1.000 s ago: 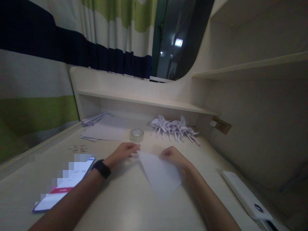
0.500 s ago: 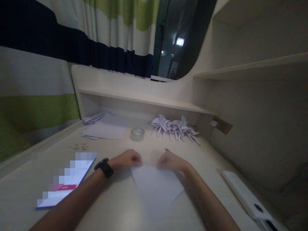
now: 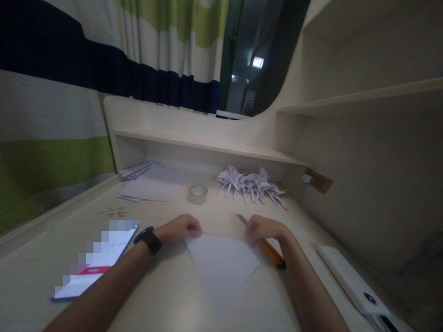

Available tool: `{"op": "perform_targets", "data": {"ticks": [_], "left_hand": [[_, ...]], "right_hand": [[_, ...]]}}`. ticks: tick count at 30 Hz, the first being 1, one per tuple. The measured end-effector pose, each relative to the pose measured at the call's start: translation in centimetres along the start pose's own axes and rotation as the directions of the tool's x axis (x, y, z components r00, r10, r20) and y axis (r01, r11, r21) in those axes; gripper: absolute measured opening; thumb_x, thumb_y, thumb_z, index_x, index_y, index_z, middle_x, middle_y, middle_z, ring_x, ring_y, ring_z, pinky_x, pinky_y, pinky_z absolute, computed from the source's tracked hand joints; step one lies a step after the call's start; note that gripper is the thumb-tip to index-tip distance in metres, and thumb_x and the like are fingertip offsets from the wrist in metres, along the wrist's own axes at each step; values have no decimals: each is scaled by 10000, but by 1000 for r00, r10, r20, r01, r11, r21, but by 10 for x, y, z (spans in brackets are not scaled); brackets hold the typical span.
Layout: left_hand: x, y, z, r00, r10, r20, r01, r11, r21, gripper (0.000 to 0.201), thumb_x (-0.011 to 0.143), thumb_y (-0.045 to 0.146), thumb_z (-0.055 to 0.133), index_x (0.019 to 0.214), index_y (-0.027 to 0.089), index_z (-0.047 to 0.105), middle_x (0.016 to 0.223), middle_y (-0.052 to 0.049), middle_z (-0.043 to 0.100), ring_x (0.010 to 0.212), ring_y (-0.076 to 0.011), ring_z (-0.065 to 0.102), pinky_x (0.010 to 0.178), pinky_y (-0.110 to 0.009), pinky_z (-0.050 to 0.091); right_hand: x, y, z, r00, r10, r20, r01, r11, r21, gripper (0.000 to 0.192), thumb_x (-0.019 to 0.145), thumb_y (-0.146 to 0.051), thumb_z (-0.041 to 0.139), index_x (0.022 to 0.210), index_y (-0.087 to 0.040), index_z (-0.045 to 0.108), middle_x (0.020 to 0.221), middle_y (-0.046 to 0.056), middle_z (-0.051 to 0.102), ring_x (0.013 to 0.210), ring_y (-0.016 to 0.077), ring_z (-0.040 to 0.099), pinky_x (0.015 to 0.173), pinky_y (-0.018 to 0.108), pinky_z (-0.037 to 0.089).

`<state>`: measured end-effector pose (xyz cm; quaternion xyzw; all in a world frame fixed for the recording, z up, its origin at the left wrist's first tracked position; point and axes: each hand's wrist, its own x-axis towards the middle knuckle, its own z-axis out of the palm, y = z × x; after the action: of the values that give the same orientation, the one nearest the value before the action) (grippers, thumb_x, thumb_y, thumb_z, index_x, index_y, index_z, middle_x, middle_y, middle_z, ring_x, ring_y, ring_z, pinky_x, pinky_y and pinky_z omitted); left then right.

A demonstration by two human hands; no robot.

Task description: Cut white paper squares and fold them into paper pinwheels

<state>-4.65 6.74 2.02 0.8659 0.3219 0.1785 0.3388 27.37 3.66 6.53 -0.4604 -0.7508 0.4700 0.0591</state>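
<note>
Left hand and right hand, fingers curled, pin the far edge of the folded sheet. Finished paper shapes lie at 12 o'clock; this fold looks early.

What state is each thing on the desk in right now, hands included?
Paper: flat on the desk, folded to a point toward the person.
Left hand: pressing the paper's far left corner.
Right hand: on the far right corner, over the pencil.
Phone: screen lit.
Tape: lying flat.
Folded figures: piled.
</note>
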Motion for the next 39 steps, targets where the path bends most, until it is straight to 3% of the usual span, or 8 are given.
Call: {"op": "perform_targets", "data": {"ticks": [4, 9, 13, 21, 26, 31, 34, 39], "left_hand": [[-1, 5, -1, 1000, -15, -7, 15, 1000, -15, 265, 782, 346, 562, 683, 122, 663, 671, -44, 668, 636, -160, 563, 621, -247, 402], [-2, 12, -3, 999, -30, -32, 29, 999, -37, 311, 789, 387, 558, 685, 117, 673, 674, -52, 678, 625, -162, 564, 608, -250, 402], [-3, 15, -8, 994, -84, -76, 75, 990, -118, 314, 753, 420, 606, 710, 123, 700, 718, -65, 702, 665, -180, 587, 626, -261, 418], [-6, 8, -16, 976, -125, -181, 94, 981, -168, 305, 741, 418, 630, 743, 123, 708, 743, -74, 710, 694, -193, 604, 646, -275, 430], [-7, 8, -19, 971, -156, -184, 128, 980, -153, 303, 736, 416, 630, 698, 123, 695, 684, -66, 691, 623, -173, 579, 595, -269, 412], [-11, 11, -23, 981, -176, -86, 162, 975, -151, 307, 755, 396, 600, 630, 125, 672, 574, -49, 646, 530, -143, 540, 537, -252, 387], [-14, 15, -25, 988, -157, 15, 157, 974, -161, 279, 752, 368, 595, 626, 133, 675, 596, -46, 658, 544, -140, 552, 560, -250, 399], [-21, 17, -31, 978, -134, 160, 164, 966, -199, 255, 739, 379, 605, 660, 156, 699, 645, -39, 679, 597, -145, 576, 585, -242, 399]], "right_hand": [[-1, -10, 3, 995, -36, -92, 27, 995, -96, 140, 629, -194, 580, 649, -123, 699, 574, 9, 649, 552, 142, 593, 537, 225, 434], [11, -18, 16, 960, -231, -158, 198, 960, -195, 227, 712, -313, 605, 746, -122, 722, 675, 20, 676, 632, 144, 585, 582, 221, 426], [14, -13, 17, 980, -149, -130, 129, 980, -150, 187, 650, -288, 655, 668, -110, 709, 551, 4, 621, 520, 123, 537, 515, 216, 408], [16, -6, 12, 965, -182, -187, 181, 983, -20, 293, 673, -389, 671, 737, -109, 725, 611, 19, 646, 551, 123, 538, 563, 234, 428], [17, -1, 7, 919, -131, -373, 156, 987, 36, 297, 640, -401, 698, 666, -106, 696, 579, 21, 631, 544, 120, 521, 540, 227, 398], [9, 2, -3, 863, -6, -506, 92, 985, 146, 349, 634, -447, 705, 711, -108, 683, 622, 36, 641, 539, 121, 525, 485, 215, 363], [8, 4, -4, 843, 1, -538, 99, 982, 158, 340, 623, -442, 716, 696, -111, 679, 620, 35, 638, 542, 120, 522, 481, 213, 357], [4, 8, -8, 866, -16, -499, 115, 979, 168, 336, 638, -440, 715, 706, -112, 679, 616, 26, 635, 530, 113, 518, 478, 212, 350]]}}
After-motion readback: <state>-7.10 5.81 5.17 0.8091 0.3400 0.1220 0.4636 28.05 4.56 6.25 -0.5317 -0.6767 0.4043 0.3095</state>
